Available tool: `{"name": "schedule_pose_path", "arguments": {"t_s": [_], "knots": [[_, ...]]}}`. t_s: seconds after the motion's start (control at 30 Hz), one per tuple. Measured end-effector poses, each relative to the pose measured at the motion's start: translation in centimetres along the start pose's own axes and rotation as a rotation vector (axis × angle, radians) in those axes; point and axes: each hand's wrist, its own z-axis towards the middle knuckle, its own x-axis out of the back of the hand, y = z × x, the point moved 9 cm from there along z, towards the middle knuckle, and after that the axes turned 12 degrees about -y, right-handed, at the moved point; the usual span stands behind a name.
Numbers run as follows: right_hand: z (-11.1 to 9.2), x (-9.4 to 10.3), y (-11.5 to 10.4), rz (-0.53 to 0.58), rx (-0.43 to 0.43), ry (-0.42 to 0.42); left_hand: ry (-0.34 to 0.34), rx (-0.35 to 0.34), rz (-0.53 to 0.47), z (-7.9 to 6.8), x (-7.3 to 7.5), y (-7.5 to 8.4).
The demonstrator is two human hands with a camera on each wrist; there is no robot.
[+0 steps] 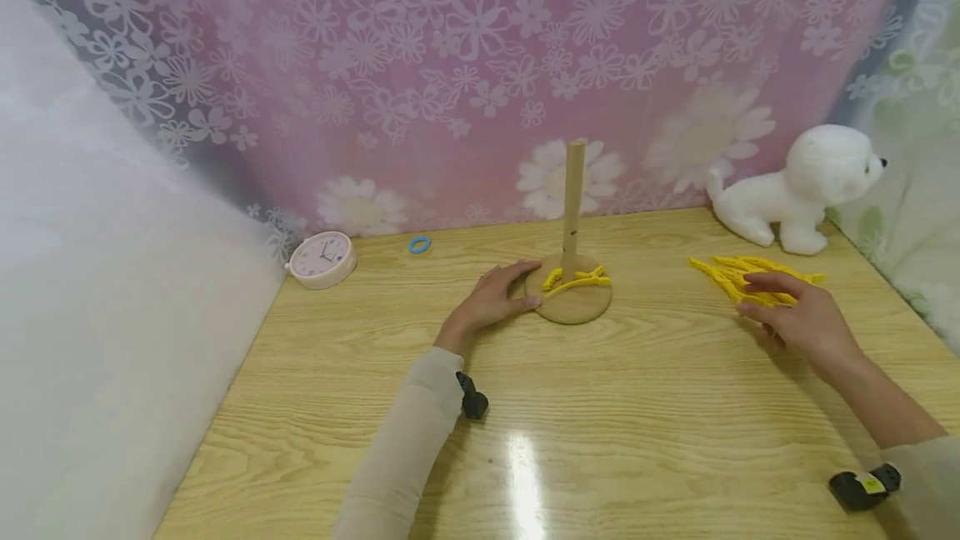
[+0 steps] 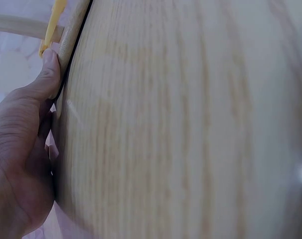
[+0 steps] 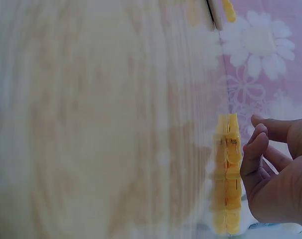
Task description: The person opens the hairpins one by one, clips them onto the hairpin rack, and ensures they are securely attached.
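Note:
A wooden post [image 1: 572, 207] stands upright on a round wooden base [image 1: 577, 311]. Yellow branch-shaped pieces [image 1: 576, 282] lie on that base around the foot of the post. At the base's left edge, my left hand [image 1: 491, 297] grips the rim, thumb near and fingers farther back; the left wrist view shows the thumb [image 2: 50, 69] on the rim. Over to the right, my right hand [image 1: 810, 323] hovers at a pile of similar yellow pieces [image 1: 738, 276], fingers loosely bent. Nothing shows between those fingers in the right wrist view, where the yellow pieces [image 3: 233, 172] lie beside them.
A pink round clock [image 1: 324, 260] and a blue ring [image 1: 419, 245] sit at the back left of the wooden table [image 1: 360, 407]. A white plush dog [image 1: 798, 190] sits behind the yellow pile. A flowered pink curtain [image 1: 450, 107] hangs along the back edge.

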Motion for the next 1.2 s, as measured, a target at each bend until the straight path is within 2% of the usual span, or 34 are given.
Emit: {"name": "schedule_pose_path", "arguments": {"t_s": [0.2,0.33,0.53,0.67,0.83,0.93,1.13,1.2], "knots": [[0.1,0.1,0.4,-0.043,-0.003,0.004,0.0,0.009,-0.013,-0.1,0.0,-0.1],[0.4,0.0,0.1,-0.127,0.023,0.011,0.004,0.011,-0.031,-0.2,-0.1,-0.1],[0.7,0.1,-0.8,-0.29,0.066,0.062,0.0,0.006,-0.012,-0.2,-0.1,0.0],[1.0,-0.4,-1.7,-0.309,0.101,0.079,0.011,0.002,-0.002,-0.1,0.0,0.0],[1.3,-1.4,-2.3,-0.298,0.12,0.046,0.002,0.01,0.004,-0.1,-0.1,-0.3],[1.4,-1.9,-2.3,-0.263,0.099,0.011,0.006,0.005,0.005,-0.1,-0.1,-0.4],[1.6,-2.9,-1.4,0.0,0.031,-0.086,0.014,-0.003,0.005,-0.1,0.1,-0.3],[1.6,-3.3,-1.2,0.054,0.022,-0.116,0.012,-0.002,0.014,0.0,0.2,-0.3]]}}
